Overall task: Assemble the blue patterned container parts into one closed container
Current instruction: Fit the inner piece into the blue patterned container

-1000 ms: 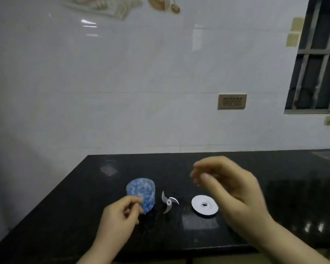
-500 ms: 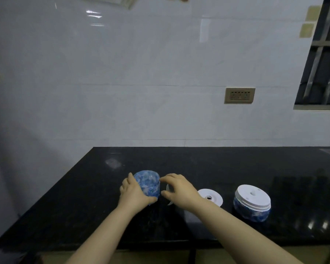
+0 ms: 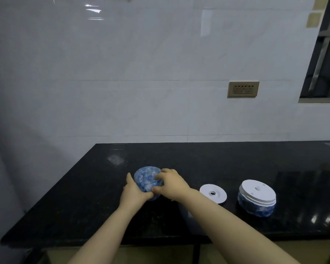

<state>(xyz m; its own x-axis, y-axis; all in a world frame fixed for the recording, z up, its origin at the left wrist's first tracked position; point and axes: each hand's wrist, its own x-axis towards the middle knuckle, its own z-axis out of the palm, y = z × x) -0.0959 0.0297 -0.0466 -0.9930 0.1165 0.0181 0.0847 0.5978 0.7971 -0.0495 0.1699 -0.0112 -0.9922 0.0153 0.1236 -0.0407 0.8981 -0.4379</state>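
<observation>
- Head view: blue patterned cup (image 3: 148, 180) sits on the black desk (image 3: 198, 161), clasped from both sides.
- Left hand (image 3: 134, 193) wraps its near-left wall, fingers curled against it; judged as bracing so the cup cannot slide.
- Right hand (image 3: 170, 184) covers the right rim, fingers bent over the opening; whether they pinch a part inside, cannot tell.
- White disc (image 3: 213, 193) lies flat, well right of the right fingers, not yet fitted.
- Blue-and-white lid section (image 3: 257, 198) stands further right, apart, presumably last to go on.
</observation>
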